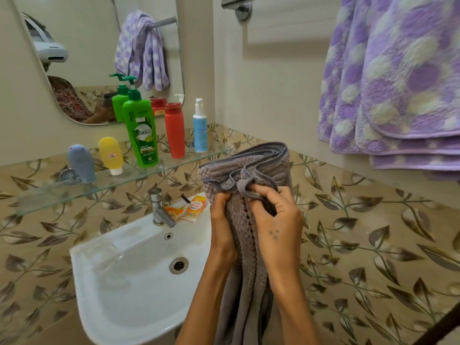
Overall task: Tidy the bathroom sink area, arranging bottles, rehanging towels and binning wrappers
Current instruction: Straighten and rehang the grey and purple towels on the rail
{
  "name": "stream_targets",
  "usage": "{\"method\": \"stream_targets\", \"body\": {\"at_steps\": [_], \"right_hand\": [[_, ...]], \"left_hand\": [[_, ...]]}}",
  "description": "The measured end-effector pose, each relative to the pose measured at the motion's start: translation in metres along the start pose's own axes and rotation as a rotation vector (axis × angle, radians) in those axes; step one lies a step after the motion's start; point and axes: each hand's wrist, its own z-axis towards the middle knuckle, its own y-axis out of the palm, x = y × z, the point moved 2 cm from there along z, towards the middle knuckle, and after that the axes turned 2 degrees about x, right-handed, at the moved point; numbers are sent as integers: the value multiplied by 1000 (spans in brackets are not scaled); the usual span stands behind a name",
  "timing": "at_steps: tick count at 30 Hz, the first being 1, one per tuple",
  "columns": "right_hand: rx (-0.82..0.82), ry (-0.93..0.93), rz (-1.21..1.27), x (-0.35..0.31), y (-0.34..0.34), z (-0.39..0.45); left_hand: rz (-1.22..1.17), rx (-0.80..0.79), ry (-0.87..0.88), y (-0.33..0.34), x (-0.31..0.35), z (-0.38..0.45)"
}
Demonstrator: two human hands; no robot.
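A folded grey towel (251,168) hangs in front of me, right of the sink. My left hand (222,220) grips its left edge and my right hand (276,217) pinches its hem corners. A purple spotted towel (395,78) hangs at the upper right below the chrome towel rail (236,2). On the glass shelf (74,192) stand a green pump bottle (142,130), a red bottle (175,130), a blue-white bottle (200,125), a yellow tube (111,154) and a grey-blue tube (82,163). Orange wrappers (189,207) lie on the sink's back rim beside the tap (159,207).
The white sink (119,282) juts from the leaf-patterned tiled wall at lower left. A mirror (99,53) above the shelf reflects the bottles and the purple towel. A dark edge crosses the bottom right corner.
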Motion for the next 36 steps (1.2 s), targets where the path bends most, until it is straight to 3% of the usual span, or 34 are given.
{"method": "stream_targets", "body": {"at_steps": [3, 6, 9, 12, 18, 24, 27, 30, 33, 36], "right_hand": [[-22, 95, 147, 0, -7, 5], [0, 76, 27, 2, -20, 11], [159, 131, 30, 5, -34, 17], [324, 50, -76, 2, -36, 17], [167, -181, -391, -10, 8, -9], [117, -182, -369, -11, 11, -13], [73, -39, -158, -1, 3, -4], [227, 42, -78, 7, -20, 9], [396, -27, -232, 7, -35, 15], [257, -83, -375, -1, -13, 1]], "left_hand": [[28, 24, -12, 0, 0, 1], [45, 82, -24, -3, 0, 3], [60, 120, -32, -6, 2, 3], [120, 142, -33, -6, 5, 2], [209, 44, 31, 0, -3, -5], [67, -34, 3, -8, 1, -2], [39, -19, -36, -12, 2, 1], [33, 22, -68, -14, 4, 1], [50, 62, -53, -15, 7, 0], [83, 16, -66, -5, 4, -6]]}}
